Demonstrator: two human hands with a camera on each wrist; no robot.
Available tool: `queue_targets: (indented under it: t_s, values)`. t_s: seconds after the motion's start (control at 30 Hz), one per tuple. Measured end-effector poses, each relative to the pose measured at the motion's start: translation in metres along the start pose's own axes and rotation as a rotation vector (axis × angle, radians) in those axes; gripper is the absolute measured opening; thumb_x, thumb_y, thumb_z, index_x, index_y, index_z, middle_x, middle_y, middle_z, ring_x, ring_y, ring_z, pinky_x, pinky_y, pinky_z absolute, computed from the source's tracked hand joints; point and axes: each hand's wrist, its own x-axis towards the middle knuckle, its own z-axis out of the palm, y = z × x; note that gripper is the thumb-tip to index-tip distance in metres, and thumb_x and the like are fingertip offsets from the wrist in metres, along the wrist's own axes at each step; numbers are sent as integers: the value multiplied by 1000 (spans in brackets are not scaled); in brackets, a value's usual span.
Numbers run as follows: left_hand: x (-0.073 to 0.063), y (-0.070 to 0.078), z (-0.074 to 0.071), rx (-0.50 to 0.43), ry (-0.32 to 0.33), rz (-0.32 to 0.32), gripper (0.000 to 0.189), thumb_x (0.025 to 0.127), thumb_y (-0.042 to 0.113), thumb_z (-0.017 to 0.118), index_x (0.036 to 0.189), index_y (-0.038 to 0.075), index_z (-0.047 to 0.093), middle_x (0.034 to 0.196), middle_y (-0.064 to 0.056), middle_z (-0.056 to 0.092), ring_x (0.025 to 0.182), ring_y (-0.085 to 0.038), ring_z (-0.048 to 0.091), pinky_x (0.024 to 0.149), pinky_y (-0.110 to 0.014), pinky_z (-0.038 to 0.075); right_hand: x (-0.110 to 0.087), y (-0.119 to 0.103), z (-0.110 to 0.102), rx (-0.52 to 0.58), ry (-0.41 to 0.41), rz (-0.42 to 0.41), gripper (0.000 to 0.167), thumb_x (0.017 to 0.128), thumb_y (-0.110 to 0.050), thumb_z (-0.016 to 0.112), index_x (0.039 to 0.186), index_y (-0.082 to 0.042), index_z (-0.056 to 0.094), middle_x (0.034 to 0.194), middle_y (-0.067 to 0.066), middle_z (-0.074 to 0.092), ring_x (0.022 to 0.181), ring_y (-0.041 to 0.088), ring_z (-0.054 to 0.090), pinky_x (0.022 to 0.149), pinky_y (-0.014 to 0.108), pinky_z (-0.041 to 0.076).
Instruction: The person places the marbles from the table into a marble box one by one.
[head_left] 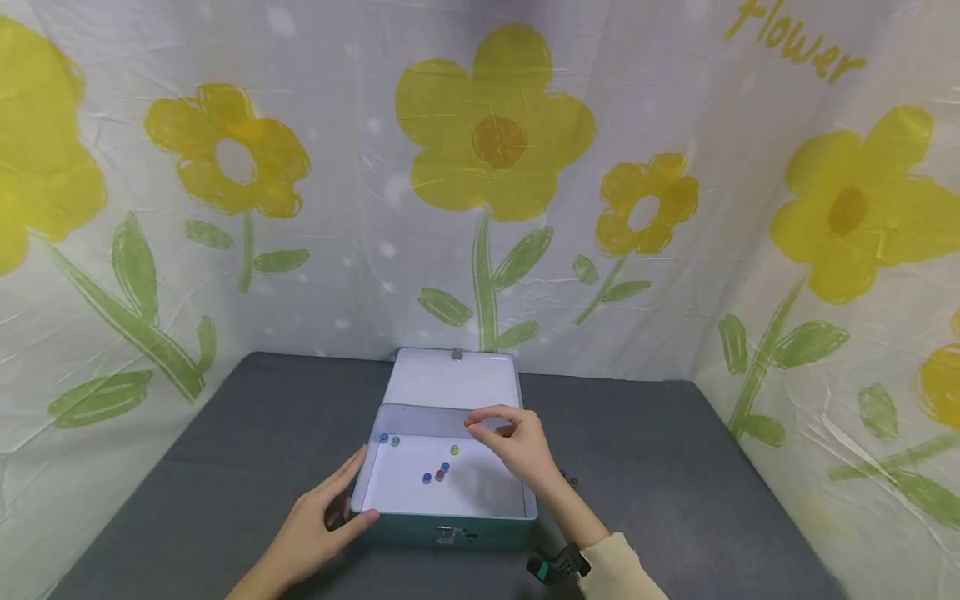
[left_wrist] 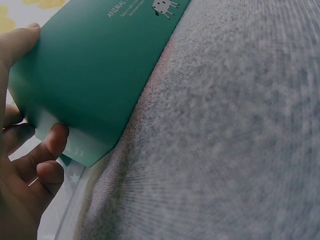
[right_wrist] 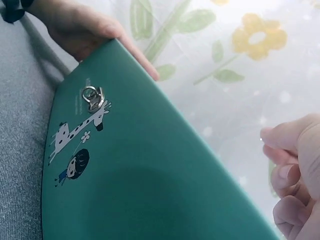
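A green metal box (head_left: 483, 532) stands with its hinged lid (head_left: 456, 377) raised at the back. On its white inside lie several small round beads, among them a yellow-green bead (head_left: 454, 449), a red bead (head_left: 439, 475) and a blue bead (head_left: 427, 477). My left hand (head_left: 313, 523) holds the front left corner, thumb at the front and fingers along the left side. Above the right part of the box, my right hand (head_left: 517, 446) pinches a small orange-red bead (head_left: 468, 422) between thumb and forefinger. In the right wrist view, that bead is barely visible.
Just right of the box, partly hidden by the right forearm, are a few dark beads (head_left: 573, 482). A metal clasp (head_left: 447, 535) sits on the box front. The dark grey table cloth (head_left: 660, 492) meets a flower-printed curtain (head_left: 352, 275) behind and at both sides.
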Motion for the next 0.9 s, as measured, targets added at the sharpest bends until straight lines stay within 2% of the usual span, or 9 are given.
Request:
queue_targets:
  t_s: [0.1, 0.3, 0.37, 0.5, 0.53, 0.6, 0.73, 0.9]
  values:
    - [0, 0, 0, 2, 3, -2, 81, 91, 24, 86, 161, 10, 47, 160, -18, 51, 68, -1, 46, 56, -23, 44, 1, 0, 1, -35, -21, 2, 14, 97, -18, 80, 108, -10, 83, 108, 12, 81, 44, 5, 43, 50, 21, 33]
    - [-1, 2, 0, 4, 0, -9, 81, 91, 25, 86, 160, 10, 47, 159, -18, 51, 68, -2, 46, 57, -23, 44, 4, 1, 5, -141, -64, 52, 10, 96, -19, 81, 105, -18, 84, 107, 3, 81, 44, 4, 37, 49, 22, 34]
    - [-1, 2, 0, 4, 0, -6, 81, 91, 26, 86, 160, 10, 47, 159, -18, 51, 68, -2, 46, 57, -23, 44, 5, 1, 6, -182, -74, 56, 9, 96, -19, 82, 104, -19, 85, 106, -2, 81, 52, 4, 45, 52, 22, 38]
    - [0, 1, -1, 6, 7, 9, 81, 91, 25, 86, 160, 10, 48, 159, -19, 50, 68, -2, 47, 57, -23, 44, 7, 1, 8, -252, -79, 36, 7, 95, -17, 82, 101, -18, 85, 104, -3, 81, 72, 6, 58, 57, 21, 46]
    - [0, 0, -1, 10, 10, 14, 81, 91, 25, 86, 160, 10, 48, 159, -19, 51, 69, -2, 47, 57, -23, 44, 7, 1, 9, -264, -80, 32, 8, 95, -17, 82, 102, -16, 85, 105, -2, 81, 72, 6, 58, 57, 21, 46]
    - [1, 0, -1, 15, 13, 21, 81, 91, 24, 86, 160, 10, 48, 159, -19, 50, 69, -3, 47, 58, -23, 44, 7, 0, 9, -276, -77, 26, 12, 94, -16, 82, 105, -12, 84, 108, 2, 81, 60, 6, 52, 52, 22, 42]
    - [1, 0, -1, 22, 11, 23, 81, 91, 25, 86, 160, 9, 48, 159, -20, 50, 69, -2, 47, 58, -22, 44, 5, -2, 8, -284, -56, 31, 19, 94, -16, 82, 111, -9, 82, 114, 5, 80, 43, 2, 34, 46, 22, 33]
    - [1, 2, -1, 16, 6, 18, 80, 91, 25, 86, 160, 10, 48, 159, -20, 51, 70, -1, 47, 58, -22, 44, 1, -4, 6, -257, -19, 13, 20, 94, -16, 83, 112, -9, 82, 114, 6, 80, 41, 0, 31, 44, 22, 30]
